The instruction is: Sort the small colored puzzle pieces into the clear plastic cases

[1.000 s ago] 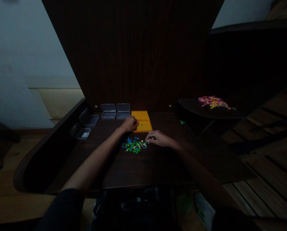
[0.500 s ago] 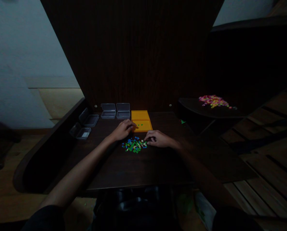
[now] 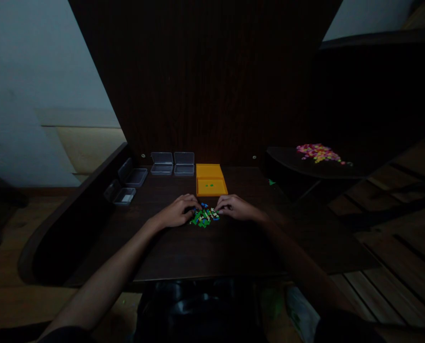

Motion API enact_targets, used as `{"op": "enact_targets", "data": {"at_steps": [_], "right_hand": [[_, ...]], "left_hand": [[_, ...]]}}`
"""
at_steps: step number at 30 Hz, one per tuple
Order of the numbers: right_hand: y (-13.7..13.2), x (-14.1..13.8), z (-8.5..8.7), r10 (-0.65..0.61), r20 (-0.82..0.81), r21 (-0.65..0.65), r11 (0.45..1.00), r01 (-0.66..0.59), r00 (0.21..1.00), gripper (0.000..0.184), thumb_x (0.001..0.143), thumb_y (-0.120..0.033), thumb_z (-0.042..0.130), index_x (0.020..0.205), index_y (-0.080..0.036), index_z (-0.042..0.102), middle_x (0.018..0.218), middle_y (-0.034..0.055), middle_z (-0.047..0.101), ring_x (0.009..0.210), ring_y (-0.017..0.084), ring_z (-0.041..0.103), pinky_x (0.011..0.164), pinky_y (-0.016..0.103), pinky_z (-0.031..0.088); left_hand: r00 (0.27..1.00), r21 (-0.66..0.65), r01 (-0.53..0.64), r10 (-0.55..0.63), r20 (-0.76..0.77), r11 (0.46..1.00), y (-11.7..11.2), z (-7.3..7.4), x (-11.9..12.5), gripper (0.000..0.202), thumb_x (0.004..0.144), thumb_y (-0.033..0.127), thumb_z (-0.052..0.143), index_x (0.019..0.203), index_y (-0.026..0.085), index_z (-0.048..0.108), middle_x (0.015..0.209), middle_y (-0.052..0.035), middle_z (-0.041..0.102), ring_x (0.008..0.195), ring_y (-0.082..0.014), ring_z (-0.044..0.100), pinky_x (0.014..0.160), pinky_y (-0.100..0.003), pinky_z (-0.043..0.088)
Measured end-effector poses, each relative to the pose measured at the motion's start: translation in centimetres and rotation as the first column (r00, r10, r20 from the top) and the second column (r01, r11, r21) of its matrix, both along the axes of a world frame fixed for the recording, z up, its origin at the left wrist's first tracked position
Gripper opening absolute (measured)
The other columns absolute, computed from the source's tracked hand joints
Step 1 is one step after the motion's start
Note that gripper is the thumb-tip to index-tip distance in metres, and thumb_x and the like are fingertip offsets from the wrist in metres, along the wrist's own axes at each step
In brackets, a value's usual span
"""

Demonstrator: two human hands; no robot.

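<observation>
A small heap of tiny green, blue and white pieces (image 3: 205, 216) lies on the dark wooden table (image 3: 212, 247). My left hand (image 3: 178, 211) rests at the heap's left edge, fingers curled onto the pieces. On the heap's right edge sits my right hand (image 3: 233, 207), its fingertips bent down among the pieces. Whether either hand pinches a piece is too small to see. Just behind the heap stands an open orange box (image 3: 211, 180) with a couple of green pieces inside.
Two clear plastic boxes (image 3: 172, 163) stand at the back beside the orange box, and two more (image 3: 126, 186) lie open along the table's left rim. A pile of pink and yellow pieces (image 3: 317, 152) sits on a dark side surface at the right. A stray green piece (image 3: 270, 181) lies near it.
My left hand has drawn back from the orange box to the left side of the heap. The right hand has stayed at the heap's right edge. The view shifted slightly.
</observation>
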State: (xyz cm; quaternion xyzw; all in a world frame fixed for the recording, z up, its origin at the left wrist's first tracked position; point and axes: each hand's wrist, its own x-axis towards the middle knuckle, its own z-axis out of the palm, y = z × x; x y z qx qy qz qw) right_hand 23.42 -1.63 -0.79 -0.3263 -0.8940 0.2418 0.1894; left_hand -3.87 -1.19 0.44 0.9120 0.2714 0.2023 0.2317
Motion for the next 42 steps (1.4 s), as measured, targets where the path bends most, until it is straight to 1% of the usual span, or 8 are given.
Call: {"op": "enact_targets", "data": {"at_steps": [4,8,15,23,28,32,36,42], "right_hand": [[-0.3,-0.1,0.2,-0.031,0.040,0.026,0.999,0.030,0.999,0.017,0.087,-0.016,0.061,0.098,-0.018,0.074,0.096,0.0073,0.069,0.089,0.017,0.064,0.082,0.028,0.049],[-0.5,-0.3,0.5,-0.025,0.080,0.050,0.999,0.021,0.996,0.018,0.087,-0.014,0.061,0.098,-0.019,0.074,0.096,0.0073,0.070,0.089,0.017,0.064,0.082,0.028,0.049],[-0.7,-0.5,0.7,-0.041,0.126,0.064,0.997,0.033,0.991,0.017,0.089,-0.016,0.059,0.097,-0.018,0.074,0.096,0.0075,0.070,0.090,0.018,0.065,0.082,0.029,0.049],[-0.7,-0.5,0.5,-0.055,0.069,0.065,0.997,0.051,0.996,0.015,0.089,-0.017,0.058,0.094,-0.018,0.072,0.093,0.0068,0.070,0.086,0.016,0.064,0.078,0.027,0.048],[-0.7,-0.5,0.9,-0.067,0.001,0.053,0.996,0.067,0.998,0.015,0.090,-0.017,0.057,0.094,-0.018,0.071,0.092,0.0065,0.069,0.086,0.016,0.063,0.078,0.027,0.048],[-0.6,-0.3,1.0,-0.110,-0.022,0.058,0.992,0.111,0.994,0.015,0.090,-0.018,0.057,0.094,-0.017,0.071,0.090,0.0067,0.069,0.083,0.016,0.063,0.076,0.027,0.047],[-0.3,-0.2,1.0,-0.147,-0.062,0.081,0.985,0.152,0.987,0.014,0.089,-0.022,0.058,0.094,-0.017,0.071,0.087,0.0063,0.069,0.076,0.016,0.061,0.072,0.026,0.046],[1.5,0.1,1.7,-0.217,-0.170,0.092,0.968,0.235,0.961,0.015,0.088,-0.023,0.059,0.090,-0.015,0.071,0.087,0.0069,0.068,0.073,0.015,0.059,0.068,0.026,0.045]], "left_hand": [[1.000,0.024,-0.007,0.007,0.009,1.000,-0.4,-0.1,0.0,0.030,0.082,0.007,0.047,0.101,0.019,0.067,0.098,-0.0053,0.063,0.097,-0.0191,0.057,0.092,-0.033,0.044],[0.999,0.038,-0.001,-0.001,0.035,0.999,-0.5,-0.1,0.2,0.031,0.080,0.005,0.046,0.099,0.018,0.067,0.096,-0.0051,0.062,0.096,-0.0186,0.057,0.091,-0.032,0.044],[0.999,0.035,0.020,-0.021,0.033,0.999,-0.7,-0.3,0.2,0.036,0.075,0.001,0.044,0.097,0.018,0.067,0.095,-0.0047,0.062,0.096,-0.0180,0.057,0.091,-0.031,0.045],[1.000,0.048,0.018,-0.018,-0.001,0.999,-0.8,-0.3,0.3,0.035,0.075,0.002,0.047,0.098,0.018,0.067,0.096,-0.0047,0.062,0.097,-0.0185,0.057,0.091,-0.031,0.045],[0.999,0.044,0.012,-0.009,-0.051,0.999,-0.8,-0.3,0.3,0.027,0.078,0.010,0.054,0.101,0.018,0.067,0.099,-0.0055,0.063,0.100,-0.0194,0.057,0.094,-0.032,0.044],[0.997,0.035,0.002,0.001,-0.079,0.999,-0.8,-0.2,0.3,0.027,0.078,0.013,0.056,0.102,0.018,0.068,0.101,-0.0058,0.063,0.100,-0.0199,0.057,0.094,-0.033,0.045],[0.997,0.035,-0.001,0.004,-0.083,0.999,-0.8,-0.1,0.2,0.029,0.077,0.012,0.056,0.103,0.018,0.068,0.100,-0.0058,0.063,0.099,-0.0203,0.057,0.093,-0.034,0.045],[0.998,0.038,-0.006,0.008,-0.055,0.999,-0.6,-0.2,0.1,0.026,0.076,0.013,0.057,0.098,0.019,0.069,0.096,-0.0054,0.063,0.096,-0.0206,0.057,0.092,-0.034,0.045]]}}
